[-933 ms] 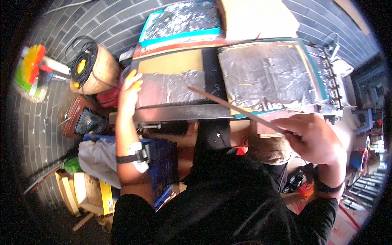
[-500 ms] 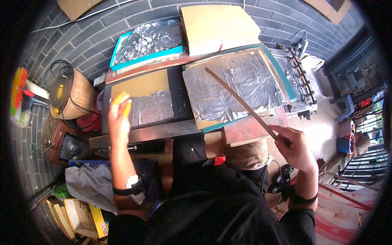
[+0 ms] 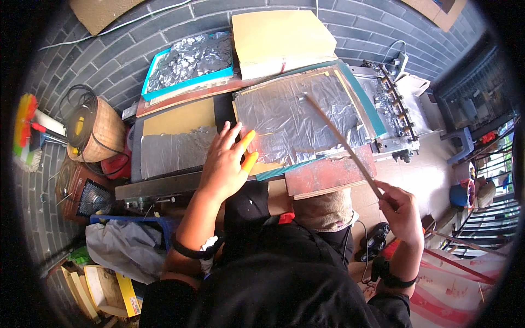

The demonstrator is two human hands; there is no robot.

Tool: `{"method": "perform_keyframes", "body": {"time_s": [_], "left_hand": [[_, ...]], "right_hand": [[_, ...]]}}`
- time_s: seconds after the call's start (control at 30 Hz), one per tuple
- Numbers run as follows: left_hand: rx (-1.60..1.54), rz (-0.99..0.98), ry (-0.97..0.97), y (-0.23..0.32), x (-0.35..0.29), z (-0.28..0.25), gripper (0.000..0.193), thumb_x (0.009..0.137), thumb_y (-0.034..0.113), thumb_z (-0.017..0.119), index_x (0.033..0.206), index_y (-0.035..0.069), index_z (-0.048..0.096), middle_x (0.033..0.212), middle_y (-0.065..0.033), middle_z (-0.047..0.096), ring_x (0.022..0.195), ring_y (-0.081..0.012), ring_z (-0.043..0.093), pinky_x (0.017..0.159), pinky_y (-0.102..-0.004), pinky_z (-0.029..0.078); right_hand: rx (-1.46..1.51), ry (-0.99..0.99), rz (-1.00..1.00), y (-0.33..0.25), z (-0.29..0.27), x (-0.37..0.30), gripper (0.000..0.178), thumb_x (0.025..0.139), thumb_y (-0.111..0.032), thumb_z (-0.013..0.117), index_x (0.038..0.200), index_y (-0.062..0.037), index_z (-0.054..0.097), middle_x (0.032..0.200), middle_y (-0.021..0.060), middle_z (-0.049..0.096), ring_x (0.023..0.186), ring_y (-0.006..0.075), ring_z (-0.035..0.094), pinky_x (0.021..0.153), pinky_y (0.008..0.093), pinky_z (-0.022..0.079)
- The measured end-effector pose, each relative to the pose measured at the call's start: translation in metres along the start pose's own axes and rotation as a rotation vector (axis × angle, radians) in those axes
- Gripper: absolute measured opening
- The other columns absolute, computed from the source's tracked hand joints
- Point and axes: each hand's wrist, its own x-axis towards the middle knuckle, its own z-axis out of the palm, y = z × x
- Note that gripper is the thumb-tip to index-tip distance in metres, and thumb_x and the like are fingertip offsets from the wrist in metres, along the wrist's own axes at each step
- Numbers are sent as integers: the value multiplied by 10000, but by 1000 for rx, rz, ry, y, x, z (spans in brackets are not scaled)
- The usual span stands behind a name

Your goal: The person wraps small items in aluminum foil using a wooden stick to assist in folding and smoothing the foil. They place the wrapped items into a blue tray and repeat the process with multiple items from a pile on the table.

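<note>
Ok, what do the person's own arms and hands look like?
Short black sleeves; a black strap around each forearm, the left one with a white piece. The left hand wears orange-yellow covers on two digits; the right hand shows none.

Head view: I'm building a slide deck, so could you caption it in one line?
Right hand holding a stick over silvery foil; left hand open, with orange finger covers.

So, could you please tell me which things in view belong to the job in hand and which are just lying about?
Likely in use:
thin brown stick, in the right hand
large foil sheet, by the left hand
smaller foil sheet
blue tray

Apparently lying about:
wicker basket
grey cloth
yellow box
black shoe
</note>
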Motion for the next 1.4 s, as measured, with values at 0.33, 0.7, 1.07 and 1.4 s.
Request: {"method": "perform_keyframes", "body": {"time_s": [0.33,0.7,1.07,1.4], "left_hand": [[-157,22,98,-6,19,2,503,873,192,601,1305,-1,431,1332,-205,460,1281,-366,390,1065,-432,321],[121,-71,-172,-10,48,17,617,927,389,473,1355,-44,370,1454,-193,314,1374,-355,232,1124,-436,201],[123,-84,-174,-6,49,18,630,926,404,473,1351,-49,368,1461,-197,300,1376,-346,232,1118,-465,208],[128,-86,-161,-8,49,21,638,921,409,479,1354,-46,367,1458,-194,306,1373,-347,241,1115,-475,209]], "right_hand": [[88,-278,46,-17,-8,-3,399,760,54,593,1154,-13,607,739,86,614,670,120,568,629,277,472],[450,-284,266,-6,-8,-7,387,790,94,532,1165,15,585,712,0,573,603,56,496,523,212,404],[443,-200,84,-6,48,16,357,829,71,539,1182,23,557,745,2,561,650,47,490,561,212,409],[430,-80,59,-1,54,22,393,817,85,538,1203,12,554,686,-18,513,611,46,457,538,210,385]]}}
